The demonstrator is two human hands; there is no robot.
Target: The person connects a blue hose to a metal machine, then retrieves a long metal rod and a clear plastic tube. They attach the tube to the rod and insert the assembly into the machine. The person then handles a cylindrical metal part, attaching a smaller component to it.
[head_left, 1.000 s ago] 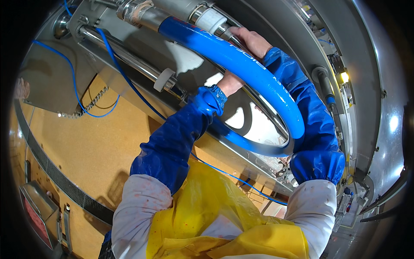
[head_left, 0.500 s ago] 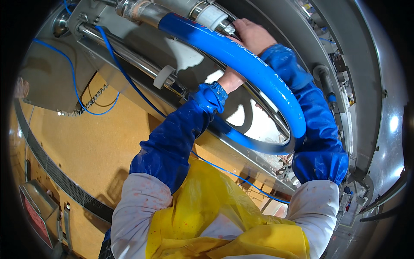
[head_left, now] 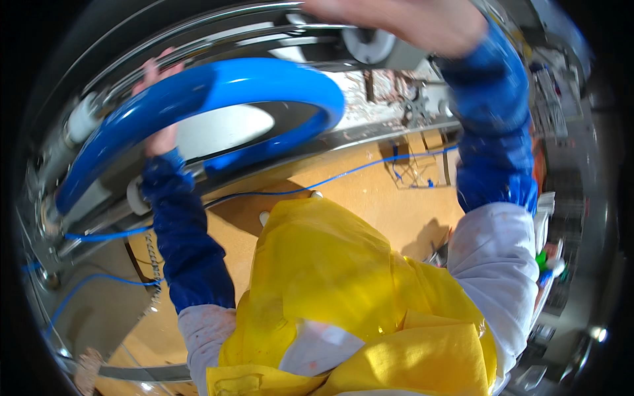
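My left hand (head_left: 156,74) reaches underneath a thick, glossy blue hose (head_left: 244,79). The hose hides much of it, but beyond the hose its fingers show, somewhat blurred, stretched out and apart beside metal rods (head_left: 218,47). My right hand (head_left: 413,23) is at the top edge, smeared by motion, above a round white disc (head_left: 368,45) on the rods; its fingers are too blurred to tell what they hold, if anything. The hose loops from a metal fitting at the left. A white cylindrical collar (head_left: 82,119) sits near my left fingers.
A metal frame rail (head_left: 370,137) runs along the machine's near side. Another white ring (head_left: 137,196) surrounds a bar beside my left sleeve. Thin blue tubing (head_left: 317,183) crosses above the tan floor (head_left: 370,204). A star-shaped metal wheel (head_left: 415,105) lies near scattered scraps.
My view has turned, so the hose and rods now lie further left. My right hand has moved away from my left, out toward the upper right, over the white disc.
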